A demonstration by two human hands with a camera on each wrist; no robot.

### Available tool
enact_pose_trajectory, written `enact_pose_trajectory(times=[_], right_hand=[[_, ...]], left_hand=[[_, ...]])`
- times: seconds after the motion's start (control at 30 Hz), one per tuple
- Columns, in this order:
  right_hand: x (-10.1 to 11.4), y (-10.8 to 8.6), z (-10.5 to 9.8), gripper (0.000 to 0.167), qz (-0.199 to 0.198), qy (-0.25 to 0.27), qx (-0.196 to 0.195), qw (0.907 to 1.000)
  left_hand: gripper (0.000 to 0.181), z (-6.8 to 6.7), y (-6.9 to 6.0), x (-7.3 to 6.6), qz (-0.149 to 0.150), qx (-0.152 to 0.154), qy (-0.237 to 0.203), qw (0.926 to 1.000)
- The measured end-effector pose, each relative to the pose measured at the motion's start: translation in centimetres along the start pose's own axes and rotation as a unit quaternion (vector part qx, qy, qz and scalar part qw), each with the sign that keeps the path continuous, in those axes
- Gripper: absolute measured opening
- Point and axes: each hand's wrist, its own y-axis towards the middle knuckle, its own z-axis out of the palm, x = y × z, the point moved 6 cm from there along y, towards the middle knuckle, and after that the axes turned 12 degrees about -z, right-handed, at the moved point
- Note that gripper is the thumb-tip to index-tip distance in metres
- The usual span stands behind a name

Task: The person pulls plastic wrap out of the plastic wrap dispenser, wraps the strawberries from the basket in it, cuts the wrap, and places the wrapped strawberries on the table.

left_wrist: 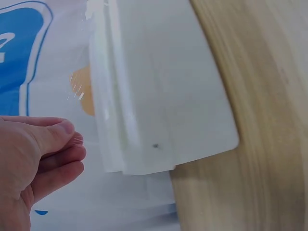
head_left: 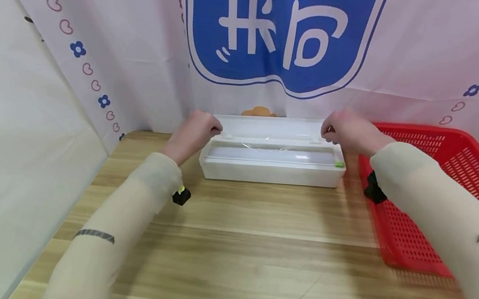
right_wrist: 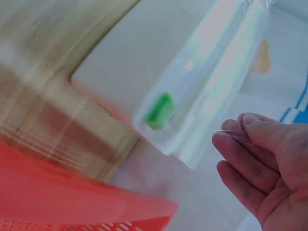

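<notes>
A long white cling film dispenser [head_left: 270, 175] lies on the table, its lid [head_left: 266, 126] raised at the back. Inside the dispenser is a pale roll [head_left: 272, 156]. Clear cling film [head_left: 252, 139], seen mostly by its glints, spans above the opening between both hands. At the left end my left hand [head_left: 194, 134] pinches the film between thumb and index finger; the left wrist view shows the other fingers curled. My right hand [head_left: 351, 130] pinches the film beyond the right end. A small green piece [right_wrist: 160, 111] sits at the dispenser's right front corner.
A red perforated basket [head_left: 393, 244] stands at the right, close to the dispenser, under my right forearm. Behind is a hanging white cloth [head_left: 146, 25] with a blue printed emblem. The wooden tabletop [head_left: 240, 264] extends in front of the dispenser.
</notes>
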Motion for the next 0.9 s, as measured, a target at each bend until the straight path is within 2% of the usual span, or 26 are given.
enact_pose_trajectory(times=[0.2, 0.47, 0.67, 0.9], right_hand=[[-0.3, -0.5, -1.1, 0.018, 0.006, 0.009, -0.007, 0.9999], [-0.2, -1.6, -3.8, 0.021, 0.025, 0.038, -0.04, 0.9982], [0.0, -1.9, -5.9, 0.021, 0.006, 0.017, -0.069, 0.9974], [0.1, -2.3, -8.1, 0.024, 0.009, 0.017, -0.096, 0.9952]], left_hand=[[0.015, -1.6, 0.2, 0.1, -0.002, -0.021, -0.018, 0.9996], [0.014, -3.9, 0.5, 0.0, -0.005, -0.059, -0.038, 0.9975], [0.016, -6.1, 1.0, -0.6, -0.026, -0.064, -0.036, 0.997], [0.019, -8.5, 1.4, -1.4, -0.041, -0.064, -0.029, 0.9967]])
